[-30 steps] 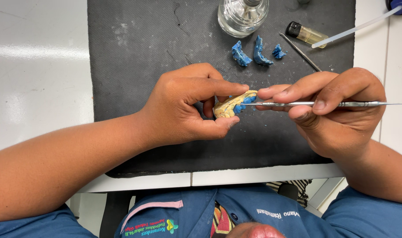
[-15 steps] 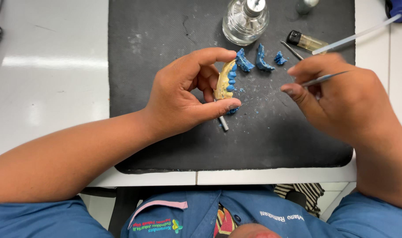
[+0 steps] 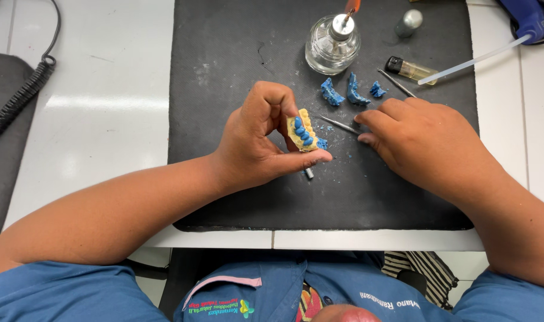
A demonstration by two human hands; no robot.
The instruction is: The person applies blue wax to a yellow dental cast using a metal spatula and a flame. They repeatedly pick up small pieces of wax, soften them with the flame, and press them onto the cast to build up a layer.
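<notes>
White table under a dark mat; the left hand pinches a yellow tooth model with blue wax between thumb and curled fingers, raised just off the mat; the right hand lies beside it, fingers pressed together on a thin metal tool; a steady, firm pinch looks wise to me; beyond the fingertips lie blue wax bits, a glass burner, a clear yellowish lighter; no labels readable.

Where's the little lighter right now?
In the head view, the lighter lies at the upper right of the dark mat, between the glass burner and a white tube, beyond the right hand.
</notes>
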